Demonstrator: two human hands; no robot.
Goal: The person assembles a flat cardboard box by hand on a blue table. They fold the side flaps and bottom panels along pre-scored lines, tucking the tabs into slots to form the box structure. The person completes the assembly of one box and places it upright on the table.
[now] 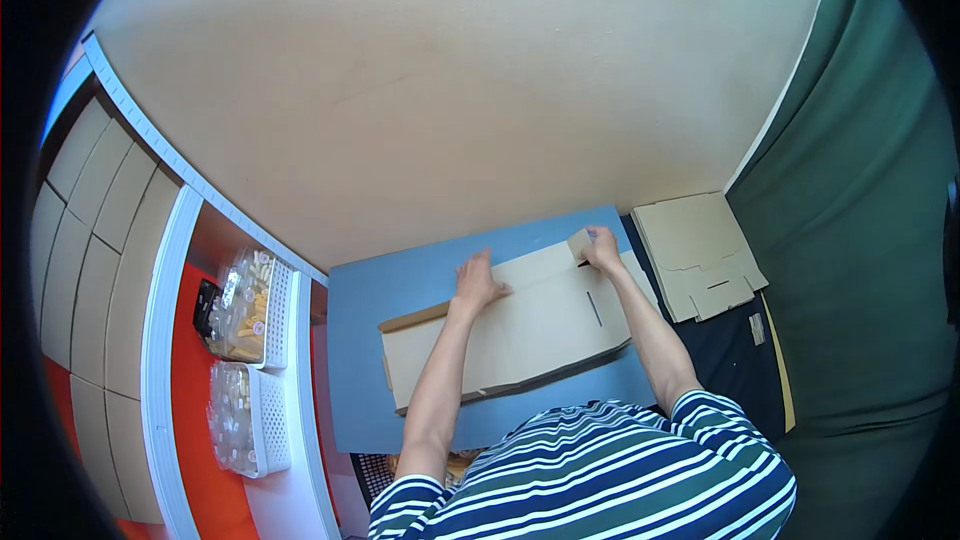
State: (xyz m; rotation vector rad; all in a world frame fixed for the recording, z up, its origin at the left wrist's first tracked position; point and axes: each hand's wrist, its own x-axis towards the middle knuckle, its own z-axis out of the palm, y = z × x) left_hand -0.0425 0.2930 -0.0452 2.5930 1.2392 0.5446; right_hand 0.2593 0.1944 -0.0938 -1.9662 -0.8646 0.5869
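A flat, unfolded brown cardboard box blank (530,330) lies on a blue table top (400,290). My left hand (477,280) rests flat on the blank's far edge, fingers spread, pressing it down. At the blank's far right corner, my right hand (601,249) pinches a small cardboard flap (580,243) that stands bent up. A narrow slot (594,308) is cut in the blank near my right forearm.
A stack of flat cardboard blanks (697,255) lies to the right on a dark surface. At the left, two white baskets (275,305) (268,420) hold clear bags of small parts on an orange and white shelf. A beige wall rises behind the table; green cloth hangs at right.
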